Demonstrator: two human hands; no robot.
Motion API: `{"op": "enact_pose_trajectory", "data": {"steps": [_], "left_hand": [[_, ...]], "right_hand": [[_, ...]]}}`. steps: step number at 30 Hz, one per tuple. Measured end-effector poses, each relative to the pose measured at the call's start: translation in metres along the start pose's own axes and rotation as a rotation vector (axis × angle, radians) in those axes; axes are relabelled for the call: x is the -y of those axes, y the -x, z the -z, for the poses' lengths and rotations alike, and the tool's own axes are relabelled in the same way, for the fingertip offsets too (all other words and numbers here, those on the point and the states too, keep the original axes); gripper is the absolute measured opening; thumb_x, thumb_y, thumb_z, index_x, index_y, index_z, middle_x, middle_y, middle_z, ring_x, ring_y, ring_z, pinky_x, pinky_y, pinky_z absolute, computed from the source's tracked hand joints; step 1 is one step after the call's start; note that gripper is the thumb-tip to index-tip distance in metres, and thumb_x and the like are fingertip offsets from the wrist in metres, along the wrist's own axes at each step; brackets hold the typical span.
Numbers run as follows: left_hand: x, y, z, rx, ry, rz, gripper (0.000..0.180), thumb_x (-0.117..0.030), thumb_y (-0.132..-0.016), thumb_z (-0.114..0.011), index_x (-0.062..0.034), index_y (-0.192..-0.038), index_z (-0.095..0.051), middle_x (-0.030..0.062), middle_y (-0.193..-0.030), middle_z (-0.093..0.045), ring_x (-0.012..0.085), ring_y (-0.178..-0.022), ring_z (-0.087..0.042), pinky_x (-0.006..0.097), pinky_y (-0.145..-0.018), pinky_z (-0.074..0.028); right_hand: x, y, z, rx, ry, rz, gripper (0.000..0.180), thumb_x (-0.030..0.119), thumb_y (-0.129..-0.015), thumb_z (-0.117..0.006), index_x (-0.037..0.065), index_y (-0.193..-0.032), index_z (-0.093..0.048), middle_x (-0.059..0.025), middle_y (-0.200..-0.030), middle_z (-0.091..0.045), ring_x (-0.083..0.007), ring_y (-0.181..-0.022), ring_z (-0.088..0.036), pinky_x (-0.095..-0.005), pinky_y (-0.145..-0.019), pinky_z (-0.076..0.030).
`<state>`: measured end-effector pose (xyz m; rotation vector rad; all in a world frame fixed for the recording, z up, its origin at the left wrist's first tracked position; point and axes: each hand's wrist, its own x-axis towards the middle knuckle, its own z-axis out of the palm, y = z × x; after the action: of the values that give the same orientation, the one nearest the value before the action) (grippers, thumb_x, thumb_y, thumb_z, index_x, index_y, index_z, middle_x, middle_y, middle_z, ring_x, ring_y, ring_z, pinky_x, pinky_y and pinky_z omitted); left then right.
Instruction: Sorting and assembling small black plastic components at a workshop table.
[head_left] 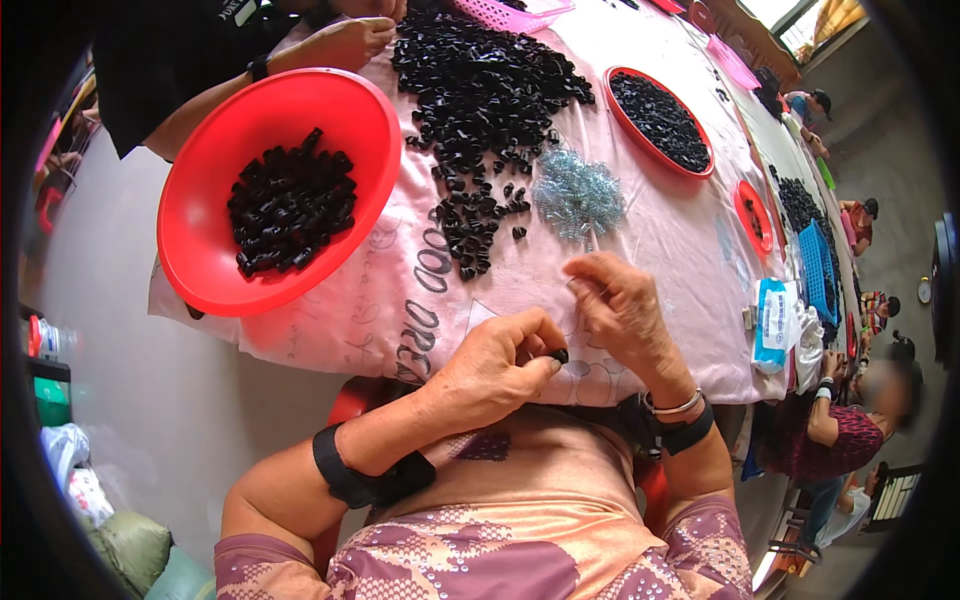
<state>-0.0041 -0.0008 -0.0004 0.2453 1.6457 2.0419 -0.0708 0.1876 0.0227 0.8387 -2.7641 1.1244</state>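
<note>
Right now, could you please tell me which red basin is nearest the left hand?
The large red basin ahead and left of the left hand, partly filled with black pieces; the others sit farther off.

Pcs pile (480, 90) on tbl (690, 250), bowl (345, 110) L, heap (578, 195) just R, basin (698, 172) behind R

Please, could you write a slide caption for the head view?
Left hand pinches a small black piece; right hand is near a pile of clear pieces on pink cloth.
</note>
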Motion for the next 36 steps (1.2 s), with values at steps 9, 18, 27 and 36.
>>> {"op": "enact_pose_trajectory", "data": {"steps": [9,18,27,36], "left_hand": [[-0.004,0.000,0.001,0.007,-0.051,0.018,0.013,-0.007,-0.090,-0.059,-0.0009,-0.101,-0.057,-0.0029,-0.082,-0.053,0.0027,-0.070,-0.052,0.020,-0.061,-0.048],[-0.007,0.003,-0.004,0.008,-0.107,-0.043,0.008,-0.005,-0.090,-0.058,0.0001,-0.096,-0.057,-0.0054,-0.074,-0.048,0.0017,-0.065,-0.045,0.019,-0.057,-0.038],[-0.008,0.004,-0.003,0.009,-0.120,-0.015,0.007,-0.004,-0.089,-0.058,-0.0006,-0.095,-0.058,-0.0055,-0.073,-0.047,0.0018,-0.064,-0.043,0.020,-0.057,-0.036],[-0.010,0.004,-0.004,0.019,-0.200,-0.036,0.008,-0.002,-0.088,-0.057,-0.0008,-0.095,-0.058,-0.0067,-0.073,-0.045,0.0019,-0.066,-0.041,0.020,-0.058,-0.035]], "right_hand": [[-0.018,-0.024,0.013,-0.056,-0.183,-0.144,0.025,-0.003,-0.089,-0.052,-0.003,-0.111,-0.062,-0.0153,-0.092,-0.070,-0.0191,-0.087,-0.069,-0.0295,-0.076,-0.054],[-0.022,-0.027,0.011,-0.046,-0.058,-0.093,0.021,-0.002,-0.090,-0.052,-0.002,-0.107,-0.065,-0.0127,-0.091,-0.071,-0.0155,-0.087,-0.068,-0.0267,-0.076,-0.053],[-0.013,-0.012,0.024,-0.064,-0.243,-0.317,0.014,0.001,-0.091,-0.058,-0.002,-0.102,-0.066,-0.0063,-0.085,-0.069,-0.0105,-0.076,-0.064,-0.0241,-0.069,-0.052],[0.003,-0.010,-0.005,-0.024,0.028,0.039,0.022,0.004,-0.082,-0.066,0.003,-0.104,-0.063,-0.0141,-0.086,-0.061,-0.0294,-0.074,-0.064,-0.0370,-0.067,-0.052]]}}
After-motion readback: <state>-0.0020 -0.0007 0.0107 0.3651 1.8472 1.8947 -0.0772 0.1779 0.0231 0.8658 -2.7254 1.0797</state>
